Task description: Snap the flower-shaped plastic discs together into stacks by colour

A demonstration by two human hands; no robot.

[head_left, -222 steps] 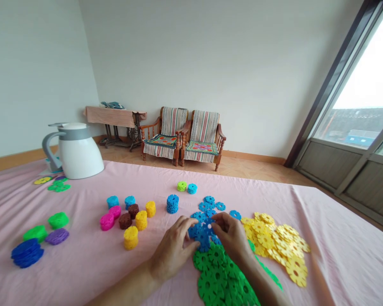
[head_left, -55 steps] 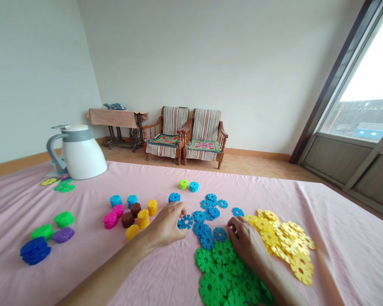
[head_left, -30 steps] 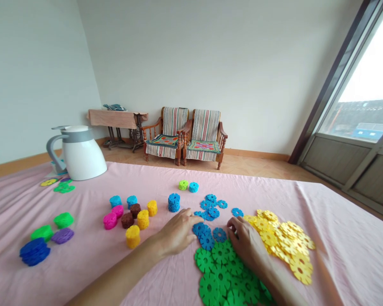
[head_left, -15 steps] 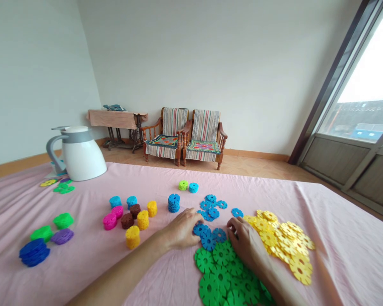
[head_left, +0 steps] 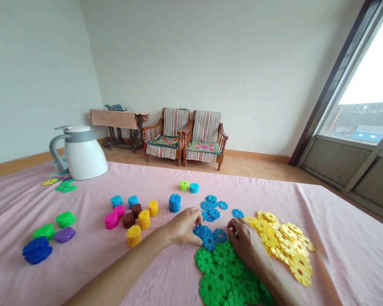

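The fingers (head_left: 198,216) of the left hand (head_left: 183,227) are parted in the head view, thumb well away from the index finger, making a loose C at the left edge of the near blue discs (head_left: 210,240). Nothing shows in their grasp; whether the tips touch a disc I cannot tell. The right hand (head_left: 247,243) has its fingers loosely curled, just beside the same blue group and over the edge of the green discs (head_left: 221,277); whether they hold anything is hidden.

The near blue discs lie flat and overlapping on the pink cloth (head_left: 166,272), between the 2 hands. More blue discs (head_left: 210,207) lie behind them, and a blue stack (head_left: 175,203) stands beyond the left hand.

The discs look like thin, notched plastic: probably light, fairly stiff, a little slippery and hard to break. A thumb-and-finger pinch on opposite rims should suit; lying flat, their thin edges may be awkward to lift.
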